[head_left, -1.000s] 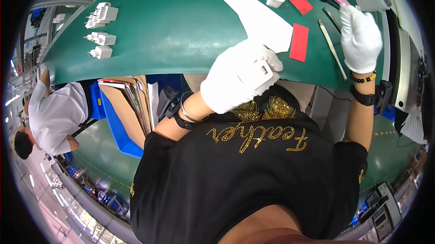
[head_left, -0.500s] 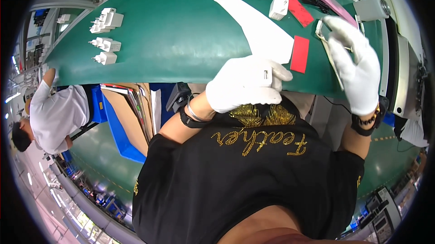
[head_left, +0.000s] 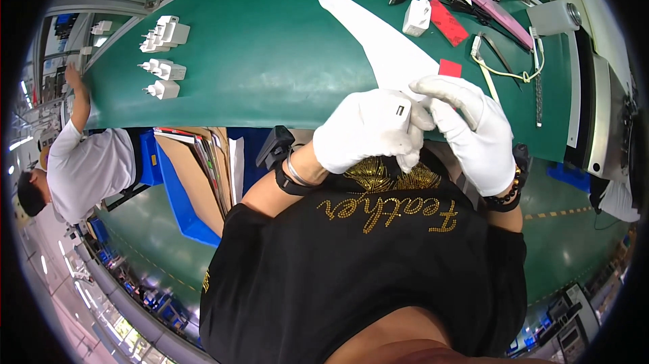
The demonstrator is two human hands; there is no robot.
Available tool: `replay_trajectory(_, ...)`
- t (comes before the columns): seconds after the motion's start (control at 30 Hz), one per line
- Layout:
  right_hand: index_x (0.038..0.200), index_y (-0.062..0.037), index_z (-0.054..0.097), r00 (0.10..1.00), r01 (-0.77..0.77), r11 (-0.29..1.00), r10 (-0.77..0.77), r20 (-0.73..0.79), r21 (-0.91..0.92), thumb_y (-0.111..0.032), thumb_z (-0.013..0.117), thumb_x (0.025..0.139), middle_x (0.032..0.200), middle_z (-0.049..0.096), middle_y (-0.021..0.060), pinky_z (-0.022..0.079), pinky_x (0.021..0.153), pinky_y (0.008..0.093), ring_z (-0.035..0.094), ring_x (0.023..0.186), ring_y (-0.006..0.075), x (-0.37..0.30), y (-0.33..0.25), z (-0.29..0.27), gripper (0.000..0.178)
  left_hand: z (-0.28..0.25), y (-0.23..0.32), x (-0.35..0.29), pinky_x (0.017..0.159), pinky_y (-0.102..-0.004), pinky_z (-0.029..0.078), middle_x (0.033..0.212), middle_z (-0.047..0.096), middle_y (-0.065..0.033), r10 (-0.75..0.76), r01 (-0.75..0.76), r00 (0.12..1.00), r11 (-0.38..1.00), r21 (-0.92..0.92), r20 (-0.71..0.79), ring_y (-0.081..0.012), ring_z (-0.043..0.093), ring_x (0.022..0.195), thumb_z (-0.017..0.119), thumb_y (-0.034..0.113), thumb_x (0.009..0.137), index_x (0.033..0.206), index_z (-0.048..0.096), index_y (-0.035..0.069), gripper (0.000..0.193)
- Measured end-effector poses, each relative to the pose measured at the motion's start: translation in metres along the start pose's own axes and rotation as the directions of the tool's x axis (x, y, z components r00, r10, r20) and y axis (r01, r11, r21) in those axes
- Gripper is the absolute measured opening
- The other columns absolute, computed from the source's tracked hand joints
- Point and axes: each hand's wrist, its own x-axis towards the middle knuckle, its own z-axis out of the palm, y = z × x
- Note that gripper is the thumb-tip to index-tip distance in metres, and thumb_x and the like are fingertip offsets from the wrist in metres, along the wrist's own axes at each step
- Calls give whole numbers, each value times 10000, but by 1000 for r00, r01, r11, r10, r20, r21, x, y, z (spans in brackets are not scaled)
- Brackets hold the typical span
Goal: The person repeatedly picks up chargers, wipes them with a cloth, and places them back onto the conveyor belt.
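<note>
White gloves cover both my hands. My left hand (head_left: 368,131) is closed round a white USB charger (head_left: 403,115), whose port end faces up beside the thumb; the rest is hidden in the glove. My right hand (head_left: 473,135) is close against it on the right, fingers bent and thumb apart, fingertips at the left hand's fingers. No object shows in it. Just beyond the hands lie a white paper sheet (head_left: 392,43) and a red pad (head_left: 451,68), partly covered by my right hand.
Several white plug chargers (head_left: 164,34) stand at the left of the green table (head_left: 270,60). Far right are another charger (head_left: 417,18), a red piece (head_left: 449,22), a pink tool (head_left: 493,12), tweezers (head_left: 501,55), a white cable (head_left: 524,79) and a bottle (head_left: 554,18). A person (head_left: 94,168) sits left.
My right hand has moved left and down from near the white cable to my left hand, covering part of the red pad. The left hand still holds the charger, turned slightly.
</note>
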Motion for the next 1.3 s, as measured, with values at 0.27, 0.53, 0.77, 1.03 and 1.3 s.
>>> replay_trajectory(0.27,1042,4,633,985,-11,988,37,-166,155,-77,560,905,1000,629,89,483,750,265,618,846,157,-9,13,11,175,-2,-1,3,599,-287,503,743,622,-142,-8,15,996,997,-80,85,-204,616,634,636,65,825,1049,559,-69,272)
replay_trajectory(0.53,1046,13,627,974,11,990,21,-224,139,-25,557,897,1061,614,86,477,767,253,605,868,138,-13,15,15,169,8,14,3,770,-291,478,913,600,-88,155,-112,981,943,312,-117,-191,602,829,732,-43,671,953,597,-10,315)
replay_trajectory(0.77,1051,43,597,982,-26,966,73,-175,256,-18,470,934,1144,593,134,477,776,262,601,880,152,-15,9,19,183,-6,20,5,786,-259,463,966,584,-58,438,-216,882,702,678,-172,-153,577,892,709,-108,683,933,606,28,302)
replay_trajectory(1.03,1050,43,599,979,-70,968,113,-167,239,-32,468,940,1132,597,121,476,772,261,596,865,135,-12,11,21,187,-7,14,11,691,-268,456,888,552,-41,684,-236,718,419,877,-133,-147,553,812,666,-81,670,869,577,69,265)
replay_trajectory(1.3,1024,55,602,976,-35,964,90,-201,263,18,520,897,1087,611,106,472,715,224,596,813,108,-7,11,28,155,-16,0,18,806,-276,438,962,513,-65,839,-260,533,282,924,-106,-161,538,876,692,-58,722,1044,468,33,403)
